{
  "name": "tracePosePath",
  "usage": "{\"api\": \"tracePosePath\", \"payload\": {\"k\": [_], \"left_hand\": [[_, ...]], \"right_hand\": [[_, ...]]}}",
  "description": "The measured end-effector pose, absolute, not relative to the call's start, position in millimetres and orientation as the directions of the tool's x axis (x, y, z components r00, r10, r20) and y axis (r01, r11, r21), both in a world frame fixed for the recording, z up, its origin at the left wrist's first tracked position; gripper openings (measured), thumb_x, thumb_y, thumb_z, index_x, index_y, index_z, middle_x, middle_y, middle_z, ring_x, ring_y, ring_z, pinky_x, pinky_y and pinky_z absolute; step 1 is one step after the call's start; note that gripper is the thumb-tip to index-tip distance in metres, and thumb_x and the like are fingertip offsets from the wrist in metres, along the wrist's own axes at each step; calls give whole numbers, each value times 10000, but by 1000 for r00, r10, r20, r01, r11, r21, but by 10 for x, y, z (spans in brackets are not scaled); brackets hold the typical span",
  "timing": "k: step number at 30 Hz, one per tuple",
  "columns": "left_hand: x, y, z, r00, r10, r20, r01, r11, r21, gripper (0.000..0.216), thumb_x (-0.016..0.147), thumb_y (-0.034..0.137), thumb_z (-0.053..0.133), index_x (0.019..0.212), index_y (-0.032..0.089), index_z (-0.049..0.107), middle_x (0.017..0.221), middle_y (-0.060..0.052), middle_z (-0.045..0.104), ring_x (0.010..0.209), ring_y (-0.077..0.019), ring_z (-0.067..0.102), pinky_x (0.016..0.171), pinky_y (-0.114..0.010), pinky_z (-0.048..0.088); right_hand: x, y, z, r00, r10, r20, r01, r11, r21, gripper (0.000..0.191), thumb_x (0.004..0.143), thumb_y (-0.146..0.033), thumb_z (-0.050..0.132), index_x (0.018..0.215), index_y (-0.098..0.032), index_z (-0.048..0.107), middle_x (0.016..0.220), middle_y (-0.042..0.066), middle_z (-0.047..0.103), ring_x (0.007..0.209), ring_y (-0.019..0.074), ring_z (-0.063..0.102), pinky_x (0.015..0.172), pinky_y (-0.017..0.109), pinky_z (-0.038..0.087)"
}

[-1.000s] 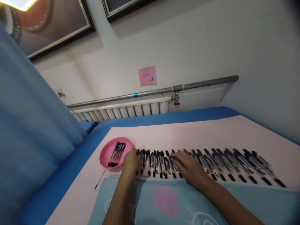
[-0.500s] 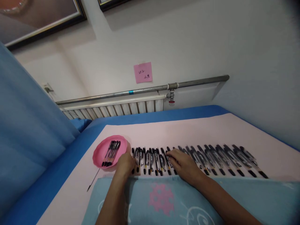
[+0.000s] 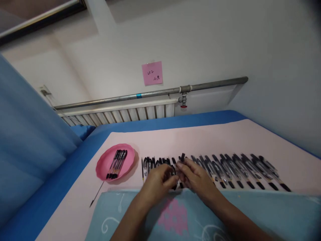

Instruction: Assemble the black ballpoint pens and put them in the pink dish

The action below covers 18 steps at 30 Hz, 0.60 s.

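In front of the row of pens, my two hands meet with fingertips almost together. My left hand [image 3: 156, 182] is closed, thumb and index finger pinched towards the right hand. My right hand [image 3: 198, 177] is closed on a pen [image 3: 183, 157], whose black end pokes up above the fingers. The pen's lower part is hidden, and the left fingertips seem to be at it. Black pens and loose pen parts [image 3: 235, 169] lie side by side on both sides of my hands. A thin refill [image 3: 142, 169] lies at the row's left end.
On the left, a pink plate [image 3: 129, 164] holds several assembled pens [image 3: 117, 164]. Another refill [image 3: 96, 194] lies below it. Pale pink sheeting [image 3: 200, 139] covers the blue surface, with a teal patterned cloth [image 3: 120, 207] along the near side. A blue curtain [image 3: 30, 134] hangs at left.
My left hand has left the row's left end and moved right to meet my right hand. A thick black pen part is gone there, leaving a thin refill. The black pen end now shows upright.
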State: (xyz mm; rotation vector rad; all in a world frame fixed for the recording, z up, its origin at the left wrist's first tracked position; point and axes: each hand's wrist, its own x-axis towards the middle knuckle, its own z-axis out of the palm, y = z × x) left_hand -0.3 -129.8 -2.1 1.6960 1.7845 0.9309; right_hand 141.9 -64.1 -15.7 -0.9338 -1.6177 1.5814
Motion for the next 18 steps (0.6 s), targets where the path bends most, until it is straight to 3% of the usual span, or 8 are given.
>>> {"api": "tracePosePath", "payload": {"k": [2, 5, 8, 18], "left_hand": [[-253, -1306, -58, -235, 972, 9, 673, 156, 723, 179, 750, 303, 472, 786, 162, 577, 724, -37, 627, 655, -139, 551, 564, -219, 357], [-618, -1302, -146, -472, 873, -125, 750, 471, 464, 170, 739, 273, 468, 750, 142, 576, 708, -83, 643, 643, -166, 570, 557, -242, 348], [-749, -1273, -230, -502, 843, -193, 803, 537, 260, 181, 722, 247, 472, 754, 117, 594, 784, -150, 658, 701, -202, 588, 564, -262, 342], [-668, -1247, -201, -543, 816, -197, 776, 578, 253, 141, 686, 220, 494, 593, 143, 566, 649, -115, 644, 678, -196, 592, 579, -254, 357]], "right_hand": [[1467, -604, -116, -439, 898, -20, 25, -10, -1000, 287, 791, -434, 474, 653, -182, 469, 483, -55, 443, 384, 63, 376, 364, 182, 288], [1523, -563, -61, -383, 923, -16, 6, -14, -1000, 293, 783, -430, 485, 629, -184, 449, 481, -54, 432, 385, 65, 375, 358, 180, 279], [1531, -576, -40, -399, 917, -5, 57, 19, -998, 285, 783, -422, 481, 626, -186, 444, 491, -50, 441, 392, 67, 381, 373, 186, 290], [1523, -631, -66, -456, 885, 96, 130, 173, -976, 262, 784, -398, 471, 628, -204, 392, 502, -65, 396, 453, 86, 392, 448, 208, 311]]}}
